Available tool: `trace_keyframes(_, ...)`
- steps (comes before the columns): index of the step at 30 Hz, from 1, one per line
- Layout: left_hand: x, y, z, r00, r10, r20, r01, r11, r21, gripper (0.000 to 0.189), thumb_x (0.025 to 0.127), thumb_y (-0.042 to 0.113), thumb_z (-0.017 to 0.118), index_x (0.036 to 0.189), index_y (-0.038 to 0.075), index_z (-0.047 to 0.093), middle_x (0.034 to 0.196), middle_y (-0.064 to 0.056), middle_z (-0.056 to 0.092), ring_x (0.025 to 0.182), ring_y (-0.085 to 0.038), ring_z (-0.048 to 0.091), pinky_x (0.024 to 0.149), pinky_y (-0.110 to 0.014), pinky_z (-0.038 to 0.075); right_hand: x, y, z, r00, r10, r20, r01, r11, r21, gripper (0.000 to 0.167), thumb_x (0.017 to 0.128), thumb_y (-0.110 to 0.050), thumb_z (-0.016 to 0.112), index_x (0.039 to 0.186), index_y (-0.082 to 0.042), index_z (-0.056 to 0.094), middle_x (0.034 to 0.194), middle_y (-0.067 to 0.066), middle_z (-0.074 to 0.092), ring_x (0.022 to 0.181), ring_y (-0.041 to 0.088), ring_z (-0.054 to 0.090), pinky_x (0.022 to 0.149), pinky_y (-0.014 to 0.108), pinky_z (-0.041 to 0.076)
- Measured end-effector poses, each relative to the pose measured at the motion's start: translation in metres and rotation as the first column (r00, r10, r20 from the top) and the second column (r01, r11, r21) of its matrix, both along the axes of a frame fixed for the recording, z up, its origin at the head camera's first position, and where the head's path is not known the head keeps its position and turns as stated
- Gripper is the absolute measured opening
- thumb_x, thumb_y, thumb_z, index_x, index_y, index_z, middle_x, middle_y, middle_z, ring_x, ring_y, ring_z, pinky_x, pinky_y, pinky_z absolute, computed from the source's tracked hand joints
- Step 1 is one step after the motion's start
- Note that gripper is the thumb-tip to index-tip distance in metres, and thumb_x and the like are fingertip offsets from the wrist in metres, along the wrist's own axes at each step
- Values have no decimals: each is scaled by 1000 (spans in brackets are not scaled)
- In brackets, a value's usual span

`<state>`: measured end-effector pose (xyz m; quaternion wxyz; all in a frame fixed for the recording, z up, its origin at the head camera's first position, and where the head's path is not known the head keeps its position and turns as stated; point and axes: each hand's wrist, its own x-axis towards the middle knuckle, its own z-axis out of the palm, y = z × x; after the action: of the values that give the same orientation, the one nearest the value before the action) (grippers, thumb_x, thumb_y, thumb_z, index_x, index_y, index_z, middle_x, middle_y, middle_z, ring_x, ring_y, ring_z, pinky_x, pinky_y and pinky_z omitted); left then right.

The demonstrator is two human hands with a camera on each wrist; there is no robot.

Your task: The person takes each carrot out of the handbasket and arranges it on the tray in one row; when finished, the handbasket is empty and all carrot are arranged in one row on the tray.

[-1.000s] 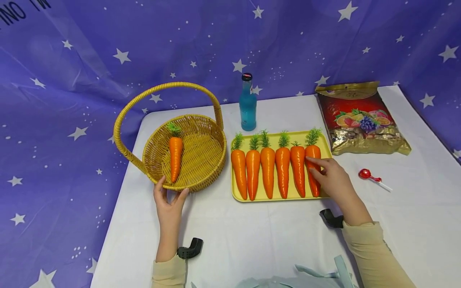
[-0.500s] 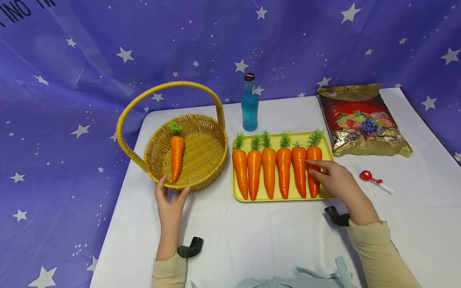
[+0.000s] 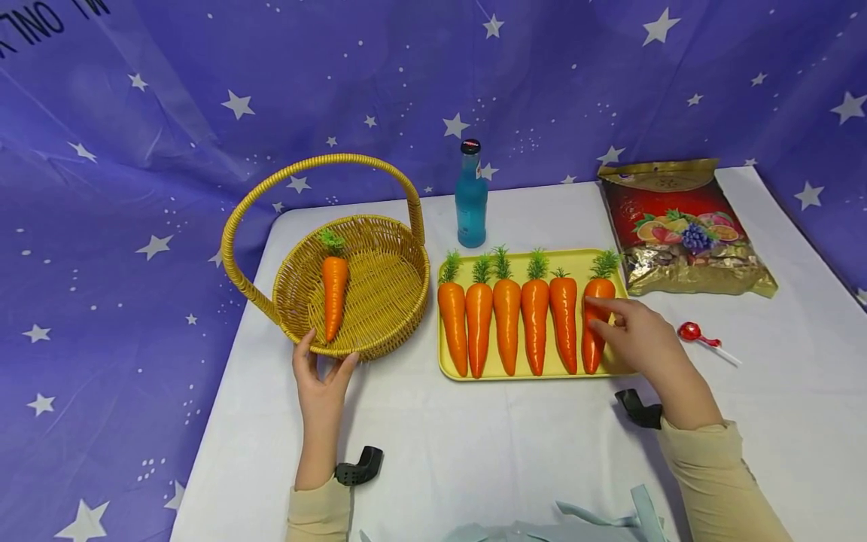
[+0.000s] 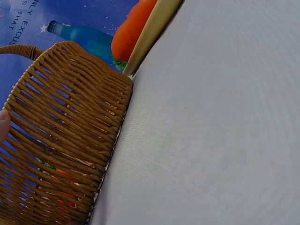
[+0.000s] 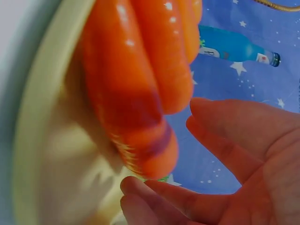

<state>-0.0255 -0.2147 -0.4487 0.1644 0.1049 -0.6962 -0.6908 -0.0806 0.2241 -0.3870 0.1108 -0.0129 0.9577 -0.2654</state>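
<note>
My left hand (image 3: 321,399) holds the near rim of a round wicker basket (image 3: 400,331), its thumb and fingers spread along the rim. One orange toy carrot (image 3: 334,297) with a green top lies in the basket. On a yellow tray (image 3: 515,263) several more carrots stand in a row. My right hand (image 3: 633,335) is at the rightmost carrot (image 3: 596,301), which leans slightly. In the right wrist view, the thumb and fingers (image 5: 201,199) are spread around the end of this carrot (image 5: 145,131), with gaps showing. Whether a fingertip touches it is unclear.
A blue bottle (image 3: 471,199) stands behind the tray. To the right lie a red and gold candy bag (image 3: 684,226) and a red lollipop (image 3: 701,335). A purple star-patterned cloth (image 3: 379,83) hangs behind the white table (image 3: 474,444).
The rightmost carrot has shifted a little to the right, widening the gap beside its neighbour and tilting slightly. My right hand has moved right too. The left hand stays on the basket.
</note>
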Motion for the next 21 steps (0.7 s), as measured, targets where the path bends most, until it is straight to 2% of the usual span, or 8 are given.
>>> trace_keyframes(4,3,3,10,1000,-4,11,4,1000,4,75,86,0,71,147,3,26,157,-10,7,144,-31,8,106,-57,31,0,-3,7,997,-12,-75,10,1000,-24,48,95,-30,61,138,-9,53,132,30,48,110,48,50,88,66,40)
trace_keyframes(8,5,7,19,1000,-2,22,2,1000,3,72,86,1,70,146,4,29,157,-13,7,144,-31,9,107,-57,31,-3,-12,16,990,-6,-138,-17,986,-166,46,96,-28,62,138,-12,54,133,24,51,111,44,52,89,64,43)
trace_keyframes(10,5,6,19,1000,-1,27,0,1000,6,72,86,1,71,146,6,30,157,-12,7,144,-30,9,107,-56,31,-5,-21,21,991,-2,-134,-34,963,-267,45,96,-29,61,139,-16,54,135,20,51,112,43,53,90,61,45)
trace_keyframes(13,3,3,11,1000,1,24,-2,1000,14,74,86,1,71,146,6,29,157,-9,7,144,-28,10,107,-55,32,-12,-40,26,992,8,-123,-54,925,-377,44,96,-31,62,137,-19,56,134,16,54,112,38,56,87,55,50)
trace_keyframes(17,0,1,2,1000,3,9,-3,1000,15,76,86,2,72,147,6,28,157,-6,8,144,-27,10,107,-55,32,-25,-72,30,992,56,-113,-102,883,-459,43,94,-33,63,136,-23,58,131,10,58,108,29,59,82,45,53)
trace_keyframes(21,-1,1,-2,1000,13,-3,-13,1000,1,74,86,3,72,146,6,29,156,-6,10,144,-27,12,106,-54,33,-39,-108,32,983,142,-117,-184,818,-545,42,93,-33,65,134,-26,59,134,0,55,108,22,59,83,39,54)
